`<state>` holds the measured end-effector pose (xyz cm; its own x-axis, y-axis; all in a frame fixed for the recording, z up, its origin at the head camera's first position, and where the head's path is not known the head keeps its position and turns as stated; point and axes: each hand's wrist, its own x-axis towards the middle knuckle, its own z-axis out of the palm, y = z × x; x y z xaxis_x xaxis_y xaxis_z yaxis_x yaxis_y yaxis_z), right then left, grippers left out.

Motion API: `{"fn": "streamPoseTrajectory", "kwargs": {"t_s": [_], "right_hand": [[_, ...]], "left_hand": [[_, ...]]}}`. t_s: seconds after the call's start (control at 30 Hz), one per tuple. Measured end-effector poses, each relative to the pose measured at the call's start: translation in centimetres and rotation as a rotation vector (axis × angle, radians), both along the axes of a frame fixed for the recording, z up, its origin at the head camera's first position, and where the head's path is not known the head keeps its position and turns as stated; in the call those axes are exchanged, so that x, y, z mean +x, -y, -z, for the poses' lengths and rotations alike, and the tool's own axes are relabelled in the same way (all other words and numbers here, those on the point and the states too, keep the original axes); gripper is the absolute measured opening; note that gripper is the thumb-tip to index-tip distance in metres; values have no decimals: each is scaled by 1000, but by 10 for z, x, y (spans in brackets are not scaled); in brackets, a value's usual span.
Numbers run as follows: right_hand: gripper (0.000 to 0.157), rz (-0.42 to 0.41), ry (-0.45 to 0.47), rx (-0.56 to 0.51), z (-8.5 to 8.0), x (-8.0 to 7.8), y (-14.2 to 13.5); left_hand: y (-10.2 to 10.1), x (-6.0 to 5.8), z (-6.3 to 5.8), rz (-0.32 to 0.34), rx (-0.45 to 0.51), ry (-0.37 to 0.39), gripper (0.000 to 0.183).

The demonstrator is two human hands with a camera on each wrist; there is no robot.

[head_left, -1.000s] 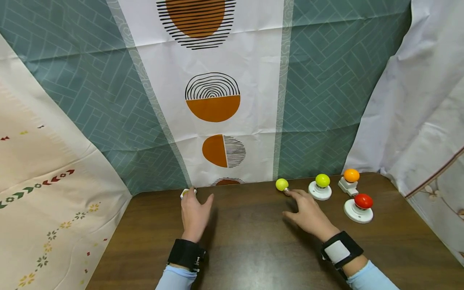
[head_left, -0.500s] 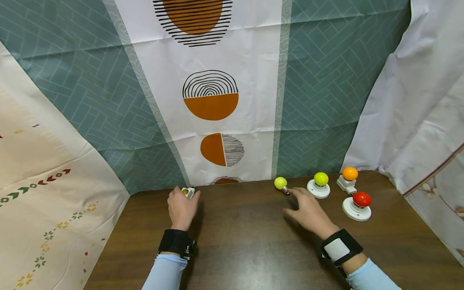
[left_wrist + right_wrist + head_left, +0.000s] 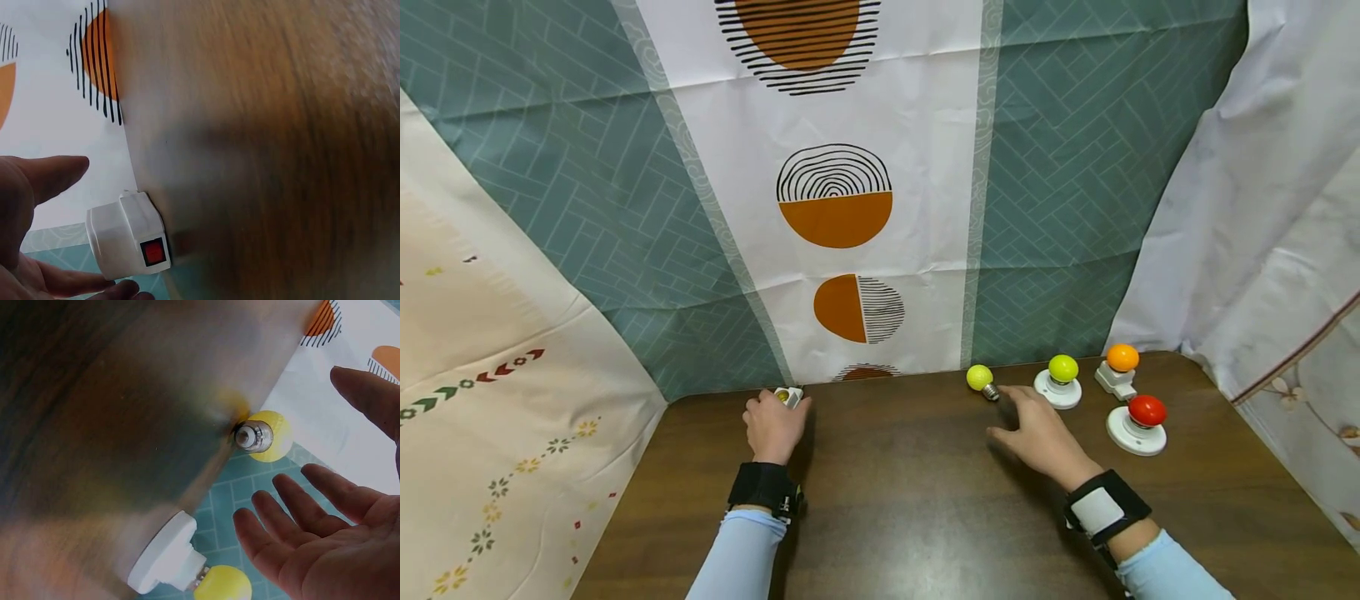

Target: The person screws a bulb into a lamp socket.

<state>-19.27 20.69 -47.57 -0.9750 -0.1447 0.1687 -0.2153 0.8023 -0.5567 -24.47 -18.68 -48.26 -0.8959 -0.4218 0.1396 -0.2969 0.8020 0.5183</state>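
Note:
At the table's back left stands a white bulb socket (image 3: 119,240) with a red switch (image 3: 154,252). My left hand (image 3: 774,425) is beside this socket (image 3: 791,396); in the left wrist view the thumb is apart from it and the fingertips are right at its side. A loose yellow-green bulb (image 3: 979,377) lies on the table at the back, its metal base toward my right hand (image 3: 1037,433). That hand has its fingers spread and relaxed, just right of the bulb, holding nothing. The right wrist view shows the bulb (image 3: 279,436) a short way from the fingertips.
Right of the right hand are three sockets with bulbs: a yellow-green bulb (image 3: 1063,369) on a round base, an orange bulb (image 3: 1122,358) on a white block, a red bulb (image 3: 1147,411) on a round base. A patterned curtain (image 3: 925,208) hangs behind the brown table (image 3: 895,500).
My left hand moved left, from in front of the socket to its left side, so more of the socket shows. My right hand has drawn back slightly from the loose bulb's base.

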Motion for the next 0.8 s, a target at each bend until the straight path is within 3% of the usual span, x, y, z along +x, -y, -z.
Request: {"fn": "streamPoseTrajectory", "kwargs": {"t_s": [0.47,0.8], "right_hand": [[69,8,20,-60,3,-8,-4],[68,9,2,-58,3,-9,-2]], "left_hand": [[0,-1,-1,-4,-9,2,52],[1,0,1,52,22,17,41]]}}
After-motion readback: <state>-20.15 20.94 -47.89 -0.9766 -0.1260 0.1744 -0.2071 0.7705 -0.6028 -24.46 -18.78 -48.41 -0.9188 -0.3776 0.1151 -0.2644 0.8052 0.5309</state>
